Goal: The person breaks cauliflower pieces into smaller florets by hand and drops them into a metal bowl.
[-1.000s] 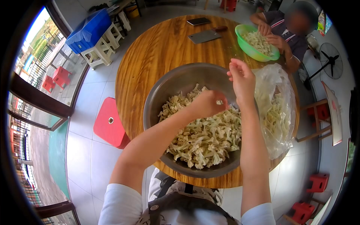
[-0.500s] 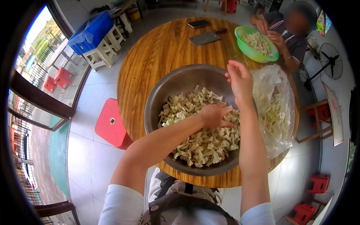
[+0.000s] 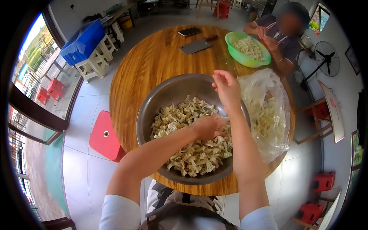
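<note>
A wide metal bowl (image 3: 143,115) full of cut cauliflower florets (image 3: 191,157) stands at the near edge of the round table. Inside it, my left hand (image 3: 207,126) is down among the florets, its thumb and fingers drawn together on the pieces; the fingertips are partly hidden. My right hand (image 3: 227,90) is raised over the bowl's right side with curled fingers. Whatever it may hold is too small or hidden to make out. A clear plastic bag (image 3: 274,115) with pale cut pieces in it lies right of the bowl.
Across the wooden table (image 3: 134,69), a person (image 3: 272,42) works with both hands over a green basin (image 3: 230,48) of cauliflower. A cleaver (image 3: 195,46) and a black phone (image 3: 189,31) lie at the back. A red stool (image 3: 103,134) stands left.
The whole view has shifted, so the table appears further left and slightly lower. My left hand's spread fingers have drawn closer together among the florets. My right hand stays raised and curled.
</note>
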The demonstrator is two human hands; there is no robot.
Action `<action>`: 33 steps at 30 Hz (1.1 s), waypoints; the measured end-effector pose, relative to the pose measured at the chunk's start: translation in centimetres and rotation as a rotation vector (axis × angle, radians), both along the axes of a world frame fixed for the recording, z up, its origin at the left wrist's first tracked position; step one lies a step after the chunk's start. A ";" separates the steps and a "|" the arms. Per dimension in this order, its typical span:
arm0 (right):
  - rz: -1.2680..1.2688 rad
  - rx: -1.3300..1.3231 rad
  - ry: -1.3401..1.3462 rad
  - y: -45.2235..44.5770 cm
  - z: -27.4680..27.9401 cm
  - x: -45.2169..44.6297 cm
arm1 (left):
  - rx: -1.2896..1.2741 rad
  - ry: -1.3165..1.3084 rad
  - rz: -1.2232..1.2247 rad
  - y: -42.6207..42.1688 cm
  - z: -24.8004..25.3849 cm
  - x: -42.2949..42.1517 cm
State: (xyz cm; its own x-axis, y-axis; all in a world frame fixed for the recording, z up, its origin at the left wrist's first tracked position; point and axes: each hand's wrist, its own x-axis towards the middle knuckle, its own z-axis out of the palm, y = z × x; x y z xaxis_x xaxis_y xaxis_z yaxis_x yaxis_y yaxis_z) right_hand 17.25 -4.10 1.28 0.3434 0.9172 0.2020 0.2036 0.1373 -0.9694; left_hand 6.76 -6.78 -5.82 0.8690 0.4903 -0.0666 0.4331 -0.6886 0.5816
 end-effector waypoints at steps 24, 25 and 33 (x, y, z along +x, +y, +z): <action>0.364 -0.202 0.667 -0.3 0.7 1.1 | -1.354 -0.979 0.565 3.2 9.3 -5.5; 0.384 -0.204 0.695 -0.3 0.8 0.9 | -1.360 -1.013 0.534 3.4 9.0 -5.6; 0.300 -0.203 0.674 -0.6 0.0 -2.1 | -1.556 -1.136 0.568 5.1 6.0 -4.9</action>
